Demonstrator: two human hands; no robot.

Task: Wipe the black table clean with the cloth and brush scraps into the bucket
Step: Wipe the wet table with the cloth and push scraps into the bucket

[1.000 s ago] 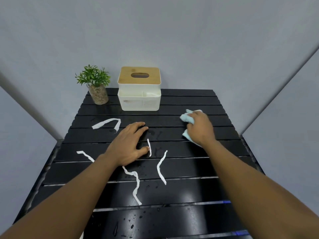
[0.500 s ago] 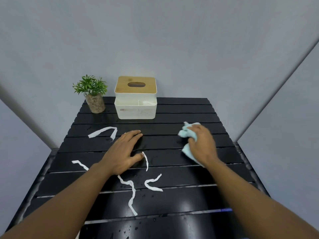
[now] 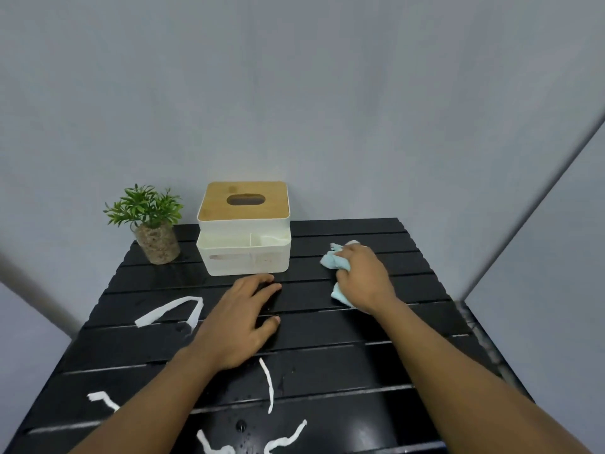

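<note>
A light blue cloth (image 3: 334,262) is bunched under my right hand (image 3: 363,276), which presses it on the far right of the black slatted table (image 3: 409,355). My left hand (image 3: 240,319) lies flat on the table's middle, fingers spread, holding nothing. White paper scraps lie around it: a bent strip (image 3: 170,311) to the left, a thin strip (image 3: 267,385) near my wrist, and more (image 3: 284,439) at the near edge. Water drops dot the near slats. No bucket is in view.
A white tissue box with a wooden lid (image 3: 244,227) stands at the back centre, just beyond my left fingertips. A small potted plant (image 3: 152,224) stands at the back left. Grey walls enclose the table on three sides.
The camera has tilted up and moved forward. My right hand slid the cloth farther back on the right side. My left hand reached farther forward, toward the tissue box.
</note>
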